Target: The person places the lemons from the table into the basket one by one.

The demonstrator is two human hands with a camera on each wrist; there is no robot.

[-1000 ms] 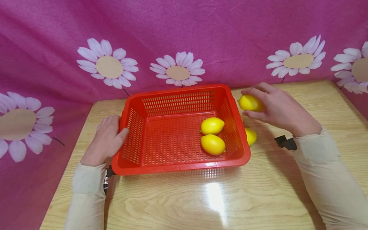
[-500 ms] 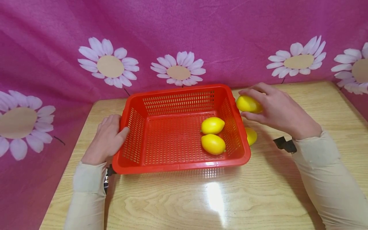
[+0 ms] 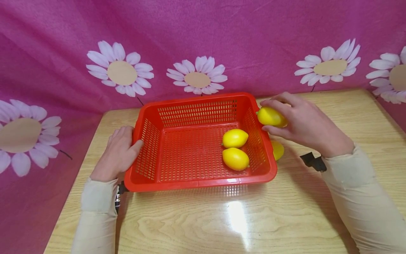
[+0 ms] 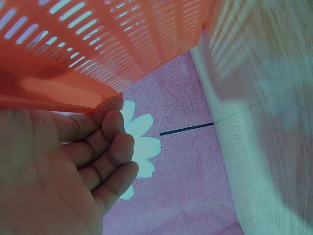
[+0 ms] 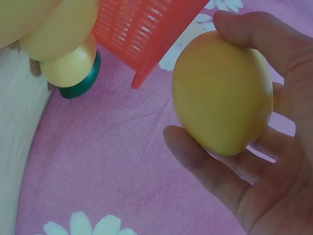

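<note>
A red plastic basket (image 3: 190, 155) with slotted walls stands on the wooden table, two yellow lemons (image 3: 235, 138) lying inside at its right end. My left hand (image 3: 117, 153) grips the basket's left side, thumb over the rim and fingers outside, under the rim's edge in the left wrist view. Between thumb and fingers my right hand (image 3: 298, 120) holds another lemon (image 3: 271, 116) beside the basket's right rim. The right wrist view shows this lemon (image 5: 222, 93) up close. One more lemon (image 3: 277, 150) on the table is partly hidden behind the basket's right wall.
Yellow lemons (image 5: 63, 29) overlap at the upper left of the right wrist view, with a dark green rounded thing (image 5: 83, 81) and a bit of brown behind them. A pink cloth (image 3: 253, 46) printed with daisies hangs along the table's back and left edges.
My right hand has moved slightly left with its lemon, bringing it to the basket's right rim. The left hand and the basket stay nearly in place.
</note>
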